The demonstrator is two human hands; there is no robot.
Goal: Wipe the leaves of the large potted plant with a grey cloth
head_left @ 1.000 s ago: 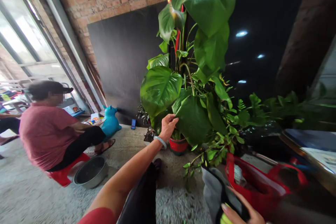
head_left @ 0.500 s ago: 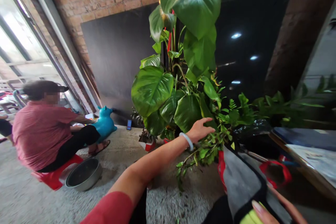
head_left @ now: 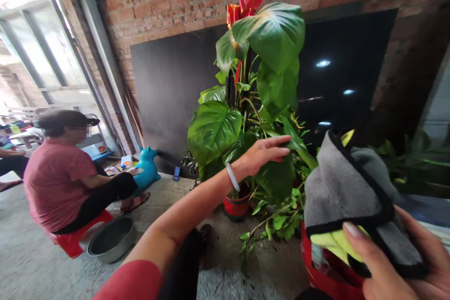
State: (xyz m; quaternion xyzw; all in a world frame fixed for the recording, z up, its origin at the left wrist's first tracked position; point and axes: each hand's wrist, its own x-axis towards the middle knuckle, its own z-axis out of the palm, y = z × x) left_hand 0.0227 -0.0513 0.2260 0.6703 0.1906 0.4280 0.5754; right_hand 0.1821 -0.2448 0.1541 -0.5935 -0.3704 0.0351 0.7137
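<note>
My left hand, with a pale bangle at the wrist, reaches into a tall potted plant. Its fingers are stretched out over the upper part of a broad green leaf; whether they press on it I cannot tell. My right hand grips a folded cloth, grey on one side and yellow-green on the other, with black edging. The cloth is held up at the right, in front of smaller greenery. Another large leaf hangs left of my left hand. The plant's pot is red and green.
At the left a person in a pink shirt sits on a red stool beside a grey basin. A blue animal figure and a phone are near the dark wall panel. Trailing stems hang low beside a red container.
My right hand has raised the cloth from the lower right into fuller view. My left hand has moved up and over the leaf. The view has tilted up and turned slightly left.
</note>
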